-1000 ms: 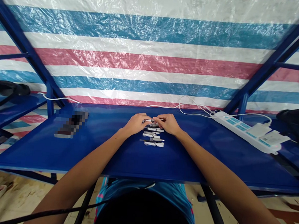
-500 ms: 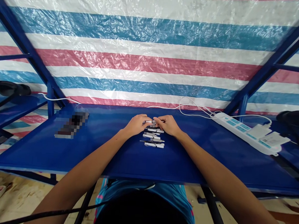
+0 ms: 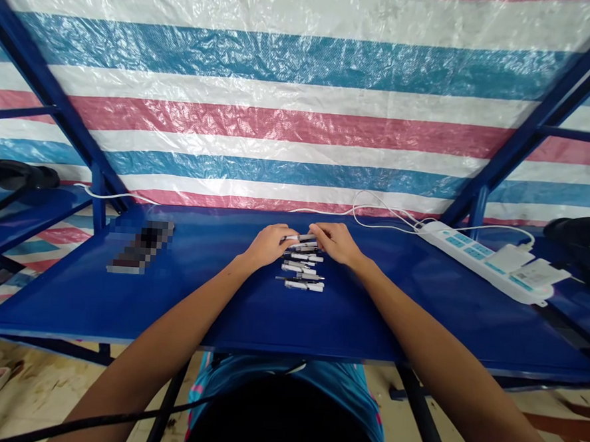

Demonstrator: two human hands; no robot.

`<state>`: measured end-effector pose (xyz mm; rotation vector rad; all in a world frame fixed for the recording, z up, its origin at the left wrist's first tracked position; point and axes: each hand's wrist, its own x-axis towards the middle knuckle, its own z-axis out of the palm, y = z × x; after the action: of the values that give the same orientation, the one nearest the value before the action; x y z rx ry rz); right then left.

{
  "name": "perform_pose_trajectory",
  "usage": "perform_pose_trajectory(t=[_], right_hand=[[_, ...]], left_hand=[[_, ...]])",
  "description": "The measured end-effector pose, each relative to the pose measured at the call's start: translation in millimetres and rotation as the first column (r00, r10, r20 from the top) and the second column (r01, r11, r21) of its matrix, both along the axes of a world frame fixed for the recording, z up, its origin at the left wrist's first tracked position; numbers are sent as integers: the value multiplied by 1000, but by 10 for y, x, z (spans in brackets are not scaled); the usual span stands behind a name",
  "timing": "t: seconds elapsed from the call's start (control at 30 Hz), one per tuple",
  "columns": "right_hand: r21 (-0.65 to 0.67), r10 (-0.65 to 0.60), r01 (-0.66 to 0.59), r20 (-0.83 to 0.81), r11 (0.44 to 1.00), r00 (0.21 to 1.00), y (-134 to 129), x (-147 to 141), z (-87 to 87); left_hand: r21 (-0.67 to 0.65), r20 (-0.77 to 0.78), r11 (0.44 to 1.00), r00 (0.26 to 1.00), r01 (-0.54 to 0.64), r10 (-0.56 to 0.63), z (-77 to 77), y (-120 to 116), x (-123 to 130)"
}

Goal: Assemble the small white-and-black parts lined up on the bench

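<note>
Now hands (image 3: 337, 243) slightly farther apart

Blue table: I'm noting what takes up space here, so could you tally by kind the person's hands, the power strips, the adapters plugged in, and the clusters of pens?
Hands: 2 (left hand, right hand)
Power strip: 1
White adapters: 2
Cluster of pens and pen parts: 1, too bunched to count singly
Total: 6

Soft glare is whitening the striped sheet (image 3: 305, 61) beyond the far edge of the worktop (image 3: 289, 321). Pixelation is masking a dark object (image 3: 141, 246) near the left edge; wide-angle distortion is stretching the sides.
</note>
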<state>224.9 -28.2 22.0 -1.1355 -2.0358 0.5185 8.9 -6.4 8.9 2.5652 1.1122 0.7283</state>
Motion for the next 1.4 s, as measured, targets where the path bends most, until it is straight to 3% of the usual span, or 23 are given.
perform_pose_trajectory(t=[0.13, 0.63, 1.4], right_hand=[[18, -38, 39, -20, 999, 999, 22, 53, 7], [-18, 45, -46, -29, 999, 999, 18, 72, -1], [-55, 28, -28, 1, 998, 1000, 55, 92, -28]], left_hand=[[-12, -12, 1000, 1000, -28, 28, 3, 4, 0], [33, -23, 998, 998, -60, 60, -22, 39, -21], [27, -29, 998, 998, -60, 61, -32, 52, -35]])
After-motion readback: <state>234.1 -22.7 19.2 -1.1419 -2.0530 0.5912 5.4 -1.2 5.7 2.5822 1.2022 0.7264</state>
